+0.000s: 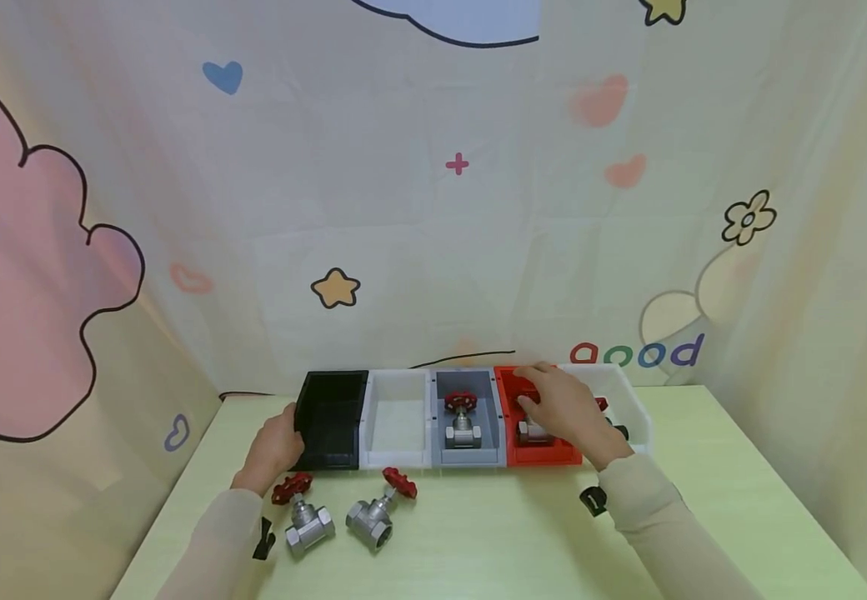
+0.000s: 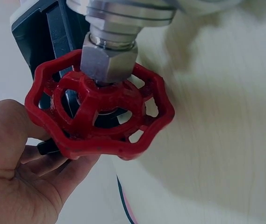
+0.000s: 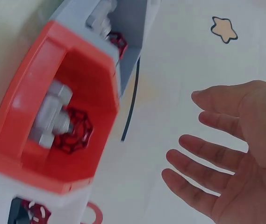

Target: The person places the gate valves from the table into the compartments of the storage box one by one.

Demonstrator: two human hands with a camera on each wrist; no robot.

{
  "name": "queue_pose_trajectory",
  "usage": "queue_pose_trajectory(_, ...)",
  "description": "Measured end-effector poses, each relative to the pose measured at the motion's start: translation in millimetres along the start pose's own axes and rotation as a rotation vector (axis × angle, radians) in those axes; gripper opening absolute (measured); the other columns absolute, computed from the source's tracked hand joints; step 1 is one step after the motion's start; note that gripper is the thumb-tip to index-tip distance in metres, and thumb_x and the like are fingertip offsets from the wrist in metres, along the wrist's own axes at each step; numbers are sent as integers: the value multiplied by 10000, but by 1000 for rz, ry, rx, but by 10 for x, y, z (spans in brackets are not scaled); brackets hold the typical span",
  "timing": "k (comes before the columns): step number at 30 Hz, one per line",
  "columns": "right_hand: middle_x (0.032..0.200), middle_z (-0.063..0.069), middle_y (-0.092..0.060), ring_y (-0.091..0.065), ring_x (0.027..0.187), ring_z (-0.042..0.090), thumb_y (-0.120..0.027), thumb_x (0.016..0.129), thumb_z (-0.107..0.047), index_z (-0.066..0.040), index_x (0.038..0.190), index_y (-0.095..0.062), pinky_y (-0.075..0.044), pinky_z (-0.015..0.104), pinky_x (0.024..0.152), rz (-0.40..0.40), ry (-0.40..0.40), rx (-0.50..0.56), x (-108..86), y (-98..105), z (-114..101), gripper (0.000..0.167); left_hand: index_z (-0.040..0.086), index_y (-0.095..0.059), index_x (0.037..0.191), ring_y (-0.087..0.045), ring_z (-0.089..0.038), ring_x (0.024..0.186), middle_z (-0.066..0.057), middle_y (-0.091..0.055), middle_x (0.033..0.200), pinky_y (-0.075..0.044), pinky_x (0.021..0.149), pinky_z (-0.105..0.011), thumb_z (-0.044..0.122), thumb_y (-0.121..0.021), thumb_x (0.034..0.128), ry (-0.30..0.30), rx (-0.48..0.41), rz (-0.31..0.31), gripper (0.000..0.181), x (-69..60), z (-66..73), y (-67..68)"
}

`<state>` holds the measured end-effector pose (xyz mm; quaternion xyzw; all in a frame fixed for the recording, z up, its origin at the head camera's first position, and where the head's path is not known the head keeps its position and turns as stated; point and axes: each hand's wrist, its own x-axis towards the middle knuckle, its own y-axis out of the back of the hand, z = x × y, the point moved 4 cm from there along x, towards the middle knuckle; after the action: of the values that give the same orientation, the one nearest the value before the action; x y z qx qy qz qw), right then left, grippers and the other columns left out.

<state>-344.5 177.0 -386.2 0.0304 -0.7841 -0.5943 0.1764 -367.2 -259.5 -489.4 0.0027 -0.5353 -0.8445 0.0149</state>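
Observation:
My left hand (image 1: pixel 276 446) grips the left side of the black bin (image 1: pixel 332 375) at the row's left end. In the left wrist view, a valve's red handwheel (image 2: pixel 88 114) partly covers that hand's fingers. Two gate valves with red handwheels, the left valve (image 1: pixel 309 527) and the right valve (image 1: pixel 371 521), lie on the table by my left forearm. My right hand (image 1: pixel 559 404) is over the red bin (image 1: pixel 546 457), its fingers apart and holding nothing. Inside that bin lies a valve (image 3: pixel 51 114). Another valve (image 1: pixel 463 433) lies in the grey bin (image 1: pixel 471 458).
A white bin (image 1: pixel 396 458) stands between the black and grey bins. The rightmost white bin (image 1: pixel 639 417) holds something with red and black parts, partly hidden by my right arm. A printed curtain (image 1: pixel 403 208) hangs behind the pale table (image 1: pixel 478 542).

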Motion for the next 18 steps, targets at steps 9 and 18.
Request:
queue_pose_trajectory(9, 1310, 174, -613, -601, 1143, 373, -702, 880, -241, -82, 1332, -596, -539, 529, 929, 26, 23, -86, -92, 3, 243, 490, -104, -273, 1472, -603, -447, 1134, -350, -521, 1351, -491, 968, -573, 57, -518, 947, -5, 11, 6, 601, -4, 15, -2)
queue_pose_trajectory(18, 1289, 196, -634, -608, 1133, 390, -687, 890, -247, -64, 1310, -612, -533, 548, 927, 33, 32, -132, -143, 10, 437, 464, -105, -271, 1473, -636, -415, 1065, -350, -539, 1329, -510, 939, -564, 61, -520, 947, -4, 13, 6, 606, -16, 10, 2)
